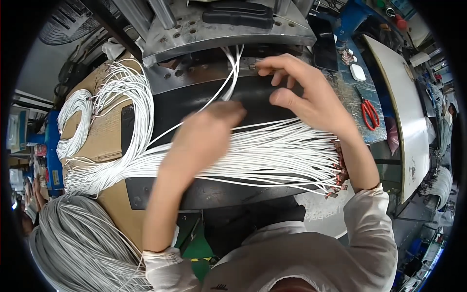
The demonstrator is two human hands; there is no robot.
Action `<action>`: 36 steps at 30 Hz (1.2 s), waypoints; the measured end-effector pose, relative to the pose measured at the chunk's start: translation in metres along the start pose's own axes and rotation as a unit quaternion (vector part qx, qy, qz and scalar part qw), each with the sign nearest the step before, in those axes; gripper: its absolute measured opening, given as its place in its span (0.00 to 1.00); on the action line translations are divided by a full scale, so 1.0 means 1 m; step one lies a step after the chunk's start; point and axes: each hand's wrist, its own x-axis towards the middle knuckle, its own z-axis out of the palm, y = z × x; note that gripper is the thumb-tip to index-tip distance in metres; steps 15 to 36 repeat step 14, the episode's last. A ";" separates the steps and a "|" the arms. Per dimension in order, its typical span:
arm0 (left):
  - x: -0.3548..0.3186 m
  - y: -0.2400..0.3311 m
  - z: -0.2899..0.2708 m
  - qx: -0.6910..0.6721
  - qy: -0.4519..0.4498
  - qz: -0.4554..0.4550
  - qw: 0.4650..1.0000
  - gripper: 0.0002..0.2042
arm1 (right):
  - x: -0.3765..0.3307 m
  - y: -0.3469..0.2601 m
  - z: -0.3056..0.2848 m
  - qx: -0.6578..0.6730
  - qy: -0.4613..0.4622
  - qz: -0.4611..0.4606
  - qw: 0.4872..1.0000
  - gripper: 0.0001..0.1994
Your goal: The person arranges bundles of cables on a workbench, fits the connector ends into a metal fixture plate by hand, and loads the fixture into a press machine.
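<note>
A wide bundle of white cables (272, 151) lies across a black work surface (194, 194), with small reddish-brown ends (339, 170) gathered at its right. My left hand (209, 134) is over the bundle, palm down and smeared by motion, so its grip cannot be made out. Just beyond its fingers, a few white cables (235, 73) run up into the gap under the machine's metal plate (228, 41). My right hand (309, 92) hovers to the right of those cables, fingers curved and apart with nothing between them. Its fingertips are close to a small metal fitting (253, 66) in the gap.
Looped white cables (75, 121) rest on cardboard (109, 131) at the left, and a large grey-white coil (82, 243) sits at the lower left. Red-handled pliers (369, 114) and a white box (357, 73) are on the blue bench. A black tool (238, 14) lies atop the machine plate.
</note>
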 end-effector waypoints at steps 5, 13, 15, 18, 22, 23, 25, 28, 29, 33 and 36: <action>-0.001 -0.052 -0.034 0.108 -0.008 -0.096 0.990 0.14 | -0.019 0.034 0.005 0.182 -0.066 -0.013 0.981 0.19; -0.015 0.006 -0.051 -0.024 -0.185 -0.042 0.982 0.14 | -0.019 0.055 0.005 0.159 -0.146 0.097 0.972 0.26; -0.016 0.005 -0.052 0.026 -0.193 -0.026 0.981 0.13 | -0.019 0.057 0.004 0.168 -0.152 0.088 0.970 0.28; -0.016 0.005 -0.052 0.026 -0.193 -0.026 0.981 0.13 | -0.019 0.057 0.004 0.168 -0.152 0.088 0.970 0.28; -0.016 0.005 -0.052 0.026 -0.193 -0.026 0.981 0.13 | -0.019 0.057 0.004 0.168 -0.152 0.088 0.970 0.28; -0.016 0.005 -0.052 0.026 -0.193 -0.026 0.981 0.13 | -0.019 0.057 0.004 0.168 -0.152 0.088 0.970 0.28; -0.016 0.005 -0.052 0.026 -0.193 -0.026 0.981 0.13 | -0.019 0.057 0.004 0.168 -0.152 0.088 0.970 0.28; -0.016 0.005 -0.052 0.026 -0.193 -0.026 0.981 0.13 | -0.019 0.057 0.004 0.168 -0.152 0.088 0.970 0.28; -0.016 0.005 -0.052 0.026 -0.193 -0.026 0.981 0.13 | -0.019 0.057 0.004 0.168 -0.152 0.088 0.970 0.28; -0.016 0.005 -0.052 0.026 -0.193 -0.026 0.981 0.13 | -0.019 0.057 0.004 0.168 -0.152 0.088 0.970 0.28; -0.016 0.005 -0.052 0.026 -0.193 -0.026 0.981 0.13 | -0.019 0.057 0.004 0.168 -0.152 0.088 0.970 0.28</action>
